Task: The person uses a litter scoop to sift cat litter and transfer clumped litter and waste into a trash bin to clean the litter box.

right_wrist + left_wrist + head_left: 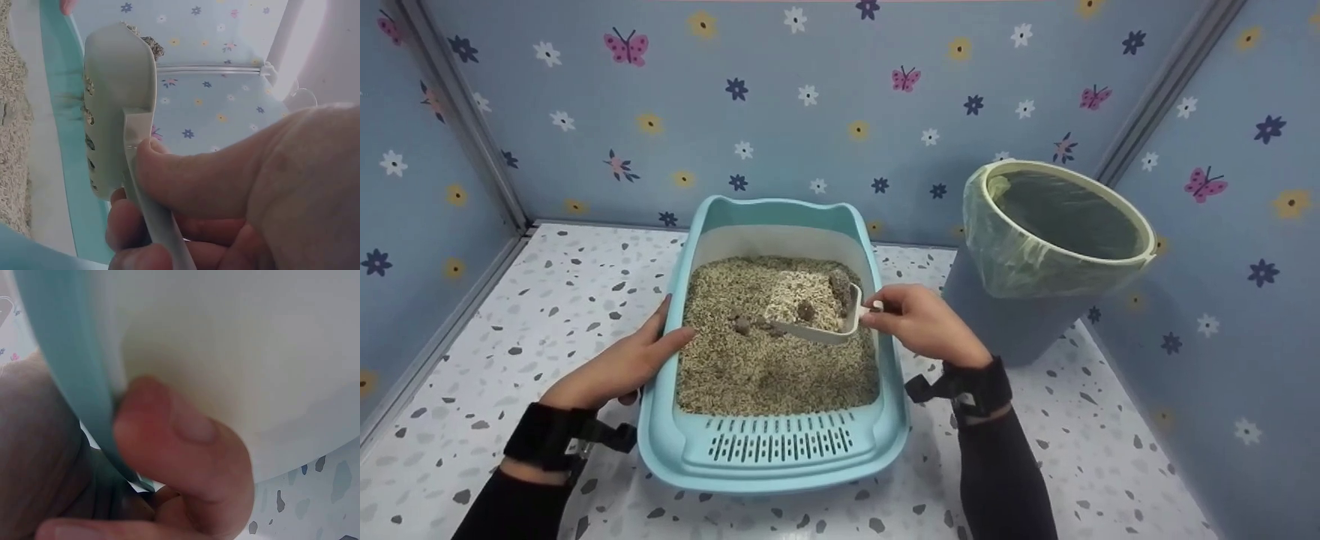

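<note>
A teal litter box point(780, 480) holds tan-grey granular litter point(780, 379) with a few dark clumps on it. My left hand point(622, 364) grips the box's left rim; in the left wrist view its curled fingers point(185, 439) press the white outer wall. Pinched by its handle between thumb and fingers of my right hand point(930, 322), a pale slotted scoop point(821, 335) is held above the litter. It carries pale litter and dark clumps point(806, 310). The right wrist view shows the scoop's underside point(112, 101) and the thumb along the handle point(154, 216).
To the right stands a grey-blue bin point(1012, 322) lined with a translucent greenish bag point(1020, 266), its mouth facing up. Patterned blue panels point(810, 120) enclose the back and sides. The floor point(532, 315) is white with grey speckles.
</note>
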Available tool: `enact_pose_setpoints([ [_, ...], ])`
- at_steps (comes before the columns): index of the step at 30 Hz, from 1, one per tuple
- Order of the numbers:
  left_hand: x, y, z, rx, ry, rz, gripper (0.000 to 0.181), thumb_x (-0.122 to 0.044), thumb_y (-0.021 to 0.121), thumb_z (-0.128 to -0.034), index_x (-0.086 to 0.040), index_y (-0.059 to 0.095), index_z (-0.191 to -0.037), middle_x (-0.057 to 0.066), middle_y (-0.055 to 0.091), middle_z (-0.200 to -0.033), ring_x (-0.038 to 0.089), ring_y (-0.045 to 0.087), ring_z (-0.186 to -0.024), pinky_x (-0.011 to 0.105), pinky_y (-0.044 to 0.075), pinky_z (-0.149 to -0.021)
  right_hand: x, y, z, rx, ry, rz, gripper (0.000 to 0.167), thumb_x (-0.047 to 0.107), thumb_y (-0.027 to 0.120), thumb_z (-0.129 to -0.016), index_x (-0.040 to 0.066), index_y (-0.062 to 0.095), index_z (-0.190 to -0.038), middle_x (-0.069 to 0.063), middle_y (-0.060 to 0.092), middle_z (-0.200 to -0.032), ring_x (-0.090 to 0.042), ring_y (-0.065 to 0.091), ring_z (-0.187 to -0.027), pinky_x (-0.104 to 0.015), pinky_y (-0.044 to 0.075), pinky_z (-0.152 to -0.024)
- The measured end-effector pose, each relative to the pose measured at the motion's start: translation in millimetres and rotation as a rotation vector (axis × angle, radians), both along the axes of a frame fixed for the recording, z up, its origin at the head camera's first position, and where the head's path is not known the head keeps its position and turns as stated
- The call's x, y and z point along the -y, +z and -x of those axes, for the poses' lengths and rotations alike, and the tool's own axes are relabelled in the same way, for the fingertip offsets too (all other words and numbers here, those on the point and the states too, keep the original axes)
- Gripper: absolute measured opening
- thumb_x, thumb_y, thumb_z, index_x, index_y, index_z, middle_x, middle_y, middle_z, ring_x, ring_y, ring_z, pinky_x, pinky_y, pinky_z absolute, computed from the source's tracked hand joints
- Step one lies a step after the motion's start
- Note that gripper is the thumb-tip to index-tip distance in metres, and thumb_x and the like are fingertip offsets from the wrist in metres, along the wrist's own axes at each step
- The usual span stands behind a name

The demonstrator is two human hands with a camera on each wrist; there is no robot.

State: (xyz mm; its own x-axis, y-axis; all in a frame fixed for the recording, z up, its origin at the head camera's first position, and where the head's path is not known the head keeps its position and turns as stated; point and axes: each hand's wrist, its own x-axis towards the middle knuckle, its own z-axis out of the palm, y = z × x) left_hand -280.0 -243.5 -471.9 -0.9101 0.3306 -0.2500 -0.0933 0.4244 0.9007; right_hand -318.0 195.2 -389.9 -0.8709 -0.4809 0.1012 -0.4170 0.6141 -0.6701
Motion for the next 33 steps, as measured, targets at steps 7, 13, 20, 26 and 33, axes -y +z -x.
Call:
enact_pose_setpoints([
  [7,0.8,-0.7,-0.7,-0.012,0.003,-0.003,0.085,-0.065,0.050,-0.1145,-0.061,-0.013,-0.172,0.010,0.057,-0.071,0.012,0.039,-0.045,0.025,0.034,-0.040,4.5,-2.5,0.8,0.010,0.000,-0.003,0.013,0.026,0.079,-0.105,0.014,0.084,-0.103,0.004,0.066,-0.082,-0.016,0.057,-0.074,-0.036,0.051,-0.070],
  [13,0.0,-1.2,-1.1,-0.007,-0.003,-0.005,0.086,-0.063,0.048,-0.1160,-0.055,-0.017,-0.173,0.005,0.048,-0.069,0.011,0.036,-0.045,0.026,0.034,-0.040,1.4,-2.7,-1.9,0.006,0.001,-0.011,0.009,0.020,0.080,-0.104,0.012,0.084,-0.105,0.003,0.067,-0.082,-0.016,0.057,-0.072,-0.034,0.050,-0.068],
  [20,0.8,-1.3,-0.6,-0.012,0.008,-0.002,0.086,-0.064,0.048,-0.1156,-0.057,-0.015,-0.173,0.012,0.058,-0.073,0.013,0.042,-0.046,0.026,0.035,-0.039,9.2,-1.7,-2.6,0.013,0.010,-0.017,0.011,0.024,0.079,-0.105,0.014,0.084,-0.105,0.003,0.069,-0.086,-0.017,0.060,-0.078,-0.039,0.054,-0.074],
  [26,1.8,-1.7,-1.5,-0.016,0.013,0.011,0.086,-0.065,0.048,-0.1152,-0.055,-0.015,-0.173,0.010,0.057,-0.072,0.013,0.040,-0.046,0.026,0.035,-0.039,11.8,-2.1,-3.6,-0.032,-0.024,-0.074,0.010,0.025,0.081,-0.104,0.015,0.084,-0.105,0.003,0.070,-0.086,-0.016,0.061,-0.076,-0.038,0.054,-0.072],
  [33,2.2,-2.7,-1.2,-0.022,0.001,0.006,0.087,-0.063,0.047,-0.1160,-0.051,-0.016,-0.174,0.007,0.053,-0.070,0.012,0.038,-0.045,0.027,0.035,-0.039,12.8,-3.7,-4.4,-0.066,-0.061,-0.085,0.009,0.023,0.082,-0.103,0.014,0.084,-0.104,0.004,0.067,-0.082,-0.016,0.059,-0.073,-0.038,0.053,-0.069],
])
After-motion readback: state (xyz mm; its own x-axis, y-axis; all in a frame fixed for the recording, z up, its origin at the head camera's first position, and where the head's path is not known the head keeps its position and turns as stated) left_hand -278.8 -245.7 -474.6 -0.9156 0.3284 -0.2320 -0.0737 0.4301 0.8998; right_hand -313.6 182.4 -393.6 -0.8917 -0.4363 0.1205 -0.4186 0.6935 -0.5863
